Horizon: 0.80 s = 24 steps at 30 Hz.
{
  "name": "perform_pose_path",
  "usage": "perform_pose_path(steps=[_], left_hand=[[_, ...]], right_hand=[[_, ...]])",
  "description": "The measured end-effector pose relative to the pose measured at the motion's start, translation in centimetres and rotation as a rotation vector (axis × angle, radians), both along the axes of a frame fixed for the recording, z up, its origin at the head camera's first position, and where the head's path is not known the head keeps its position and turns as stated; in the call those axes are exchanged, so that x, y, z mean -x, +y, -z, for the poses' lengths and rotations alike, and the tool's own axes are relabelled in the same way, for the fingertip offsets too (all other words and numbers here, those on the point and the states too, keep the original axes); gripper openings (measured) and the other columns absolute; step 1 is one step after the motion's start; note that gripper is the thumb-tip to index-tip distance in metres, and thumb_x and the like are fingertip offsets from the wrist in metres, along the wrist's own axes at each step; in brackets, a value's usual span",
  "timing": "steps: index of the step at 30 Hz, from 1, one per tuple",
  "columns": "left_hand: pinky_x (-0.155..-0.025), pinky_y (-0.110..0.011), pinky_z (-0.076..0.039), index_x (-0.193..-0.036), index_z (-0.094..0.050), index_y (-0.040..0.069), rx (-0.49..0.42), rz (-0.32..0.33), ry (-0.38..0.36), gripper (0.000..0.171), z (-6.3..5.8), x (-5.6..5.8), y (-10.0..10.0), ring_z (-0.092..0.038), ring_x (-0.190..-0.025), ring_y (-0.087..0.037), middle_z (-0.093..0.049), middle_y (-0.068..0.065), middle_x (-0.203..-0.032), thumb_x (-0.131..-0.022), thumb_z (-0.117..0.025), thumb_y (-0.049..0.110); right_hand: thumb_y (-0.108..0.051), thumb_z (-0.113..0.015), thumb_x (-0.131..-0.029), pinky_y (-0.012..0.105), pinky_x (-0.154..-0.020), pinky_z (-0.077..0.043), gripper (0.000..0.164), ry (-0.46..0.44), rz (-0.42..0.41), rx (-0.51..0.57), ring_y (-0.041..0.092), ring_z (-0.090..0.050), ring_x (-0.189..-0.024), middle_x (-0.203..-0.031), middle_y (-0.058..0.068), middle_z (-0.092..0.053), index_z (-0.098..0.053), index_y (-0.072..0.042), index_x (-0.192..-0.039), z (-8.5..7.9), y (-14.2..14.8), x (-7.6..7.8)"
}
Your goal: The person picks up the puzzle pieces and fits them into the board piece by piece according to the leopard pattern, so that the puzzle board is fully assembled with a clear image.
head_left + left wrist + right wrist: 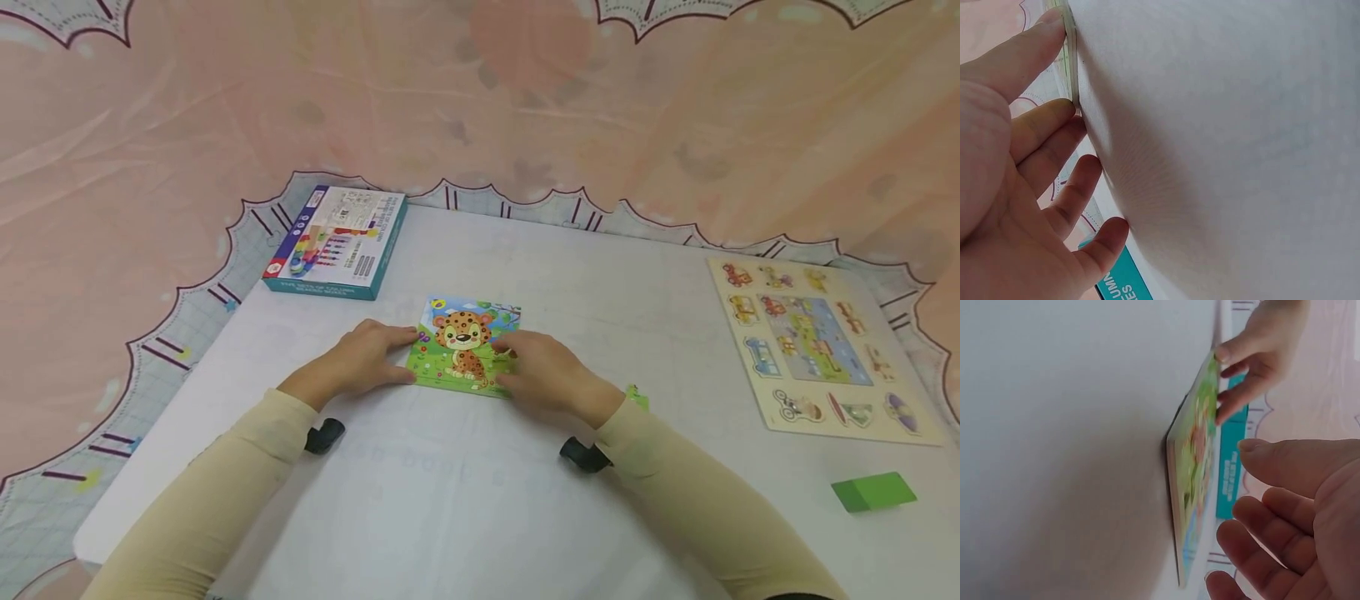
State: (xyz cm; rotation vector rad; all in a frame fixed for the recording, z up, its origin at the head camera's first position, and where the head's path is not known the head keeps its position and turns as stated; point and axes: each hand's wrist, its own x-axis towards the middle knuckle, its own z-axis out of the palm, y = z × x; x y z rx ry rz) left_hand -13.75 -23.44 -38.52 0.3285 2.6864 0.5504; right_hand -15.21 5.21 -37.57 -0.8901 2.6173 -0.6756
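A square leopard picture puzzle (467, 342) lies flat on the white table, with a spotted cub on green grass under blue sky. My left hand (358, 358) is at its left edge. In the left wrist view the thumb and index fingertip touch the puzzle's edge (1071, 59), and the other fingers spread out along the tabletop. My right hand (547, 375) hovers over the puzzle's right side and hides part of it. Seen from the right wrist, that hand's fingers (1266, 550) are loosely bent, apart from the puzzle (1194, 456), with nothing between them.
A flat teal and white box (337, 242) lies at the back left. On the right is a cream wooden puzzle board (757, 367) with vehicle pictures. A green folded-looking piece (873, 492) is nearer the front right. A small green piece (637, 396) shows beside my right forearm.
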Motion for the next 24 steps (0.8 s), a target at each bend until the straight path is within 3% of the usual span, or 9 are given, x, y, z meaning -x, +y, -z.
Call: perform_pose_path(steps=[12,24], left_hand=[[-0.108,-0.055,-0.036,-0.148,-0.05,0.01,0.01,0.004,0.007,0.071,0.1,0.1,0.1,-0.04,-0.132,-0.036,-0.049,-0.009,-0.15,-0.087,-0.079,0.032],[-0.109,-0.055,-0.035,-0.148,-0.05,0.009,-0.004,0.007,0.008,0.071,0.2,0.1,0.0,-0.041,-0.132,-0.036,-0.049,-0.009,-0.15,-0.088,-0.079,0.032]], right_hand=[[-0.019,-0.071,-0.09,0.044,-0.097,-0.049,0.045,-0.009,0.106,-0.042,0.026,-0.061,-0.113,-0.129,0.008,-0.064,-0.062,-0.002,-0.131,0.0,5.0,-0.6],[-0.015,-0.073,-0.089,0.049,-0.095,-0.049,0.044,0.055,0.122,-0.019,0.031,-0.062,-0.109,-0.124,0.015,-0.065,-0.062,0.004,-0.127,1.0,9.5,-1.2]])
